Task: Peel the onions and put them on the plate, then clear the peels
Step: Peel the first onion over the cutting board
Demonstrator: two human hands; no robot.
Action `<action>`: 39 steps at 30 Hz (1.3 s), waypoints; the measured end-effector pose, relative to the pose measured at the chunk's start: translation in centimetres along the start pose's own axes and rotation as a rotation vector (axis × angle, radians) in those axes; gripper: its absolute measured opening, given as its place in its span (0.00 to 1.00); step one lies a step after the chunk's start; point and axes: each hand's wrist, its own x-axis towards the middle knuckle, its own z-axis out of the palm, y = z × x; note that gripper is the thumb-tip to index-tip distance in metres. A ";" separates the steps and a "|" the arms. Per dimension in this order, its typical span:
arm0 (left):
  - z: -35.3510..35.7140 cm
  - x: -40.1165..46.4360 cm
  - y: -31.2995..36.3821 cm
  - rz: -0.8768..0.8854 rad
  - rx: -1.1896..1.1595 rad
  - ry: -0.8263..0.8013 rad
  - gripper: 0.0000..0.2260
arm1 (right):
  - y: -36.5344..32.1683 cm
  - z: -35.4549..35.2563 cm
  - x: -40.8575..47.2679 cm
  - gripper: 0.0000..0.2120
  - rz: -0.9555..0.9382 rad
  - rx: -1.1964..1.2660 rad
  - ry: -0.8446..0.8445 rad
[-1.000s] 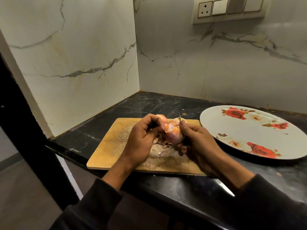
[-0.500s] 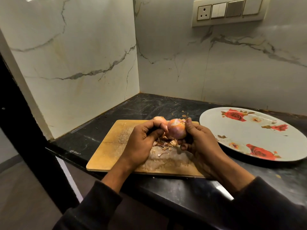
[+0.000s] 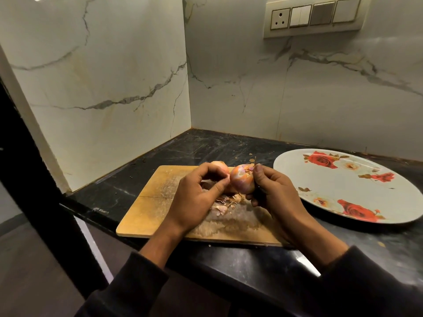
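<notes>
Above the wooden cutting board (image 3: 146, 213) on the dark table (image 3: 229, 147), the right hand (image 3: 274, 193) curls around an onion (image 3: 241, 179), thumb at its top. The left hand (image 3: 194, 197) pinches at the onion's left side. A second onion (image 3: 219, 166) sits behind. Peels (image 3: 226, 202) lie on the board; the rose-patterned plate (image 3: 338, 193) stands to the right.

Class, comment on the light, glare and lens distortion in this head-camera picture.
Head view: dim, warm light; a pale glare streak on the dark counter near its front edge; wide-angle bending curves the wall edge at left; the held onion looks slightly soft.
</notes>
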 end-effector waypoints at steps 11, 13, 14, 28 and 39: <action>-0.1 -0.1 -0.1 -0.083 0.038 0.076 0.09 | 1.2 -0.2 0.1 0.27 -0.184 -0.253 -0.034; 0.0 -0.2 0.1 -0.070 0.060 0.065 0.09 | 1.3 -0.3 0.1 0.29 -0.211 -0.269 -0.019; 0.0 -0.2 0.1 -0.067 0.067 0.062 0.09 | 1.3 -0.3 0.1 0.30 -0.223 -0.275 -0.009; 0.2 -0.3 -0.1 -0.027 0.213 0.079 0.08 | 3.0 0.1 0.3 0.31 -0.261 -0.313 0.082; 0.0 -0.1 0.0 -0.137 0.087 0.151 0.04 | 2.4 0.1 0.1 0.30 -0.253 -0.287 -0.002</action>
